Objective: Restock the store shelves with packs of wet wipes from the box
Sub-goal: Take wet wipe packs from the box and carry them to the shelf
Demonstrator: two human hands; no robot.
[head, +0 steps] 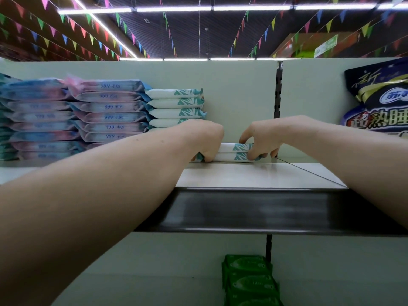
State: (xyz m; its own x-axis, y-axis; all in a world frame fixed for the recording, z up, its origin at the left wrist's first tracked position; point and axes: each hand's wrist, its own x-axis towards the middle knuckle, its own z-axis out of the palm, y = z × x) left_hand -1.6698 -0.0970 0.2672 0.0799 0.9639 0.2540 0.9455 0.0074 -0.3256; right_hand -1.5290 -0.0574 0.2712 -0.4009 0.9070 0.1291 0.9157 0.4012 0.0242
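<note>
While both bare arms reach forward over a pale upper shelf [242, 175], the two hands close on a low stack of two wet wipe packs [231, 152] that lies flat on the shelf, near its back panel [238, 96]. The packs are white with a teal leaf pattern, one directly on top of the other. The left hand [207, 140] covers the left end of the stack, knuckles up, its fingers curled down around that end. The right hand [262, 138] takes the right end, thumb resting on the top pack and fingers curled around the side, pinching both packs.

Just behind the left hand stands a taller pile of matching packs [176, 107], at least four high, its lower part hidden by the wrist. Left of that pile sit stacks of blue and pink packs [110, 111], close together and reaching slightly higher. At the far right of the shelf, well apart from the hands, a dark blue bag [379, 100] with large printed lettering stands in front of the back panel.

A dark strip [254, 210] runs along the shelf's front edge. Below it, on a lower level, a pile of green packs [249, 281] is partly visible. Overhead, strip lights [172, 8] and strings of coloured flags [92, 38] cross a dark ceiling.
</note>
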